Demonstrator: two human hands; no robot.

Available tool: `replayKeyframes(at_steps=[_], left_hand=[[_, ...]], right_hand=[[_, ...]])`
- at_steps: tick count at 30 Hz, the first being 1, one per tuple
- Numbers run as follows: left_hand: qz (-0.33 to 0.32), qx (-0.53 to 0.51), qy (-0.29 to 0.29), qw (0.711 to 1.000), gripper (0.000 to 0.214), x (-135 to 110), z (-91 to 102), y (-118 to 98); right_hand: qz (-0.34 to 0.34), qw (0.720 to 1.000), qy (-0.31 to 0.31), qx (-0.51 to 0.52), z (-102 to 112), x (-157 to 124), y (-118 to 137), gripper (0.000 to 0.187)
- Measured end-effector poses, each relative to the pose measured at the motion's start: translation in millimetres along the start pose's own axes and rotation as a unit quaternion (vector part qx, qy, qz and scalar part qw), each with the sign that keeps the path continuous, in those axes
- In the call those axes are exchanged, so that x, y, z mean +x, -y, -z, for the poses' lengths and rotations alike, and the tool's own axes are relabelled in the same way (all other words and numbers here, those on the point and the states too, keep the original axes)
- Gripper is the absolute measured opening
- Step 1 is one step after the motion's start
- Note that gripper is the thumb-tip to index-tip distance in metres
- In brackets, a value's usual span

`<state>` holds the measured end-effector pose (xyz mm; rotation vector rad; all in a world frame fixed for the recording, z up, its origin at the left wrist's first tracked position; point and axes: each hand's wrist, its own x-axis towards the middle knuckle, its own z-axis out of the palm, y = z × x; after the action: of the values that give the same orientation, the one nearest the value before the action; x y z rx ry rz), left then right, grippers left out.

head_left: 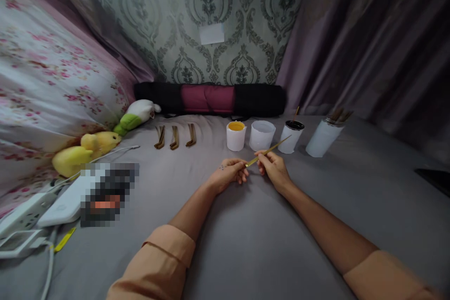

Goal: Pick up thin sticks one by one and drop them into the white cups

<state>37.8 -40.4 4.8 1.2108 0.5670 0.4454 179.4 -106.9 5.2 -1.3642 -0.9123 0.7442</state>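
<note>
A thin golden-brown stick (273, 146) slants up to the right between my hands. My left hand (230, 172) pinches its lower end, where a shiny yellowish tip shows at the fingers. My right hand (276, 170) grips it farther up with thumb and fingers, and the thin end points past toward the cups. Just beyond the hands stand a white cup with yellow contents (235, 138), a whitish cup (262, 136) and a white cup with dark contents (291, 138), which has a thin stick rising from it.
A tall white container (321, 140) with several brown sticks stands at right. Three small bundles of bent brownish sticks (174, 138) lie at left. Behind is a black and maroon roll (207, 98). Plush toys (137, 115), a power strip (26, 213) and cables line the left side.
</note>
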Motion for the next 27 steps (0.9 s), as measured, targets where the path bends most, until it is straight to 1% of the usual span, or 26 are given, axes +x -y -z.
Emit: replayKeyframes(at_steps=[4,11,16,22,24,27], left_hand=[[-0.005,0.010,-0.005,1.000,0.019,1.6,1.6,2.8],[-0.002,0.018,-0.005,1.000,0.021,4.0,3.9,6.2],[-0.007,0.026,-0.024,0.999,0.019,4.8,2.2,6.8],[-0.016,0.018,-0.047,0.999,0.015,4.8,-0.4,6.1],[-0.027,0.016,-0.059,0.998,0.014,5.0,-1.2,6.4],[-0.040,0.029,-0.063,0.997,0.013,6.6,-3.8,8.2]], right_hand=[[0.008,1.000,-0.019,0.006,2.6,1.3,-0.2,0.031],[0.012,0.997,-0.074,0.027,7.7,2.2,2.7,0.031],[0.054,0.989,-0.127,0.056,14.4,5.9,3.0,0.032],[0.106,0.965,-0.223,0.089,28.1,14.8,6.7,0.031],[0.111,0.961,-0.237,0.088,31.6,16.6,7.9,0.031],[0.115,0.961,-0.239,0.076,34.5,17.5,9.3,0.029]])
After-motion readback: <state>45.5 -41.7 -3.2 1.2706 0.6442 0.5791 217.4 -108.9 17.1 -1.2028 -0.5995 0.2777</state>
